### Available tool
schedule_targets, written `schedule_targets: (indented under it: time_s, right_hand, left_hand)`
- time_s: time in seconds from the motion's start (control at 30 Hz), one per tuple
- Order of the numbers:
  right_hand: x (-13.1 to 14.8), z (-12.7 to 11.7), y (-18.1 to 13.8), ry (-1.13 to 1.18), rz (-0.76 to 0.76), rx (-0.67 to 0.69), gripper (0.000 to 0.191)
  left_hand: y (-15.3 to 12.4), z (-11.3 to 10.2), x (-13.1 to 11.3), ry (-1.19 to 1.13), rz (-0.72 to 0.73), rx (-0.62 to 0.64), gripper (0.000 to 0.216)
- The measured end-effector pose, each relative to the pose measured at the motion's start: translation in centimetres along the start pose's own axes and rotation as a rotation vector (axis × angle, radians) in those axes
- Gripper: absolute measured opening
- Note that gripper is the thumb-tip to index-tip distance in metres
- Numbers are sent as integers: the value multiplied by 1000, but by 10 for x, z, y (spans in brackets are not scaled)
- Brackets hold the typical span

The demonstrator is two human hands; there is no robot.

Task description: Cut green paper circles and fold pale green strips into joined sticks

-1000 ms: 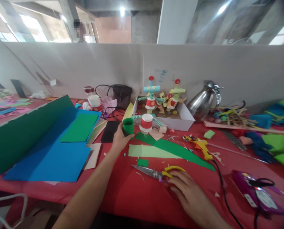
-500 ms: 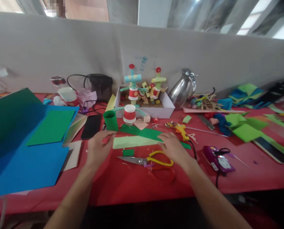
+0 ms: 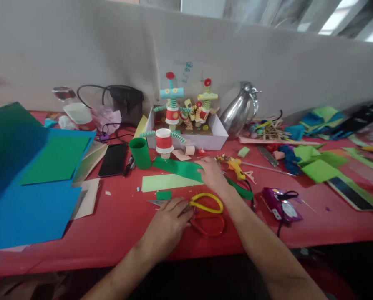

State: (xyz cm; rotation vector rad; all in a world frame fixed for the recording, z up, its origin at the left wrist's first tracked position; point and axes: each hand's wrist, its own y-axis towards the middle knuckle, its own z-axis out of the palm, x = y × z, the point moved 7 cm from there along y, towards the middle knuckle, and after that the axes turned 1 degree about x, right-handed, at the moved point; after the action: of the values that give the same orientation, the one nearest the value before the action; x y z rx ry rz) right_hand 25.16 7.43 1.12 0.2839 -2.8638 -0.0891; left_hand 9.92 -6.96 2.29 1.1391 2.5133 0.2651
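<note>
My left hand [image 3: 169,218] is closed over the middle of the scissors [image 3: 207,203], around their pivot. The blade tip shows past my fingers, and one yellow and one red handle loop lie to the right. My right hand [image 3: 213,175] reaches over the dark green paper strip [image 3: 182,167] with its fingers together on it; the fingertips are partly hidden. A light green paper strip [image 3: 164,182] lies just in front, and a small green paper piece [image 3: 164,195] is by the blade. A rolled green paper tube [image 3: 139,153] stands beside a red-and-white paper cup figure [image 3: 164,141].
A yellow glue gun [image 3: 235,166] and a purple device [image 3: 282,204] with a cord lie right. Behind are a white box [image 3: 205,141] of cup figures and a metal jug [image 3: 239,110]. Blue sheets [image 3: 42,212] and a black phone [image 3: 113,160] are left.
My left hand has come down from beside the green tube, moving right onto the scissors. My right hand has moved slightly forward and left onto the dark green strip. The view has tilted down.
</note>
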Motion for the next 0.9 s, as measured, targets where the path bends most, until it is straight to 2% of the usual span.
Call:
schedule_targets:
  time_s: [0.13, 0.27, 0.43, 0.6, 0.67, 0.77, 0.83, 0.9]
  right_hand:
    - [2, -11, -3, 2, -14, -3, 34]
    - [-5, -32, -11, -42, 21, 12, 35]
    - [-19, -59, -25, -91, 58, 51, 36]
    - [-32, -89, -50, -104, 89, 59, 35]
    - [-30, -102, -58, -39, 45, 3, 32]
    - [-10, -112, -64, 148, -107, -78, 28]
    - [9, -106, -62, 252, -208, -57, 26]
    - [31, -94, -59, 318, -294, 19, 25]
  left_hand:
    - [3, -1, 0, -18, -43, -27, 32]
    - [1, -13, 12, -25, -92, -102, 31]
    - [-3, -12, 22, -81, -129, -122, 30]
    - [-12, -28, 45, -217, -261, -292, 25]
    - [-16, -36, 60, -324, -400, -348, 31]
    - [-19, -36, 74, -680, -615, -388, 65]
    - [-18, -30, 74, -993, -675, -388, 79]
    - [-20, -32, 75, -1111, -683, -431, 76]
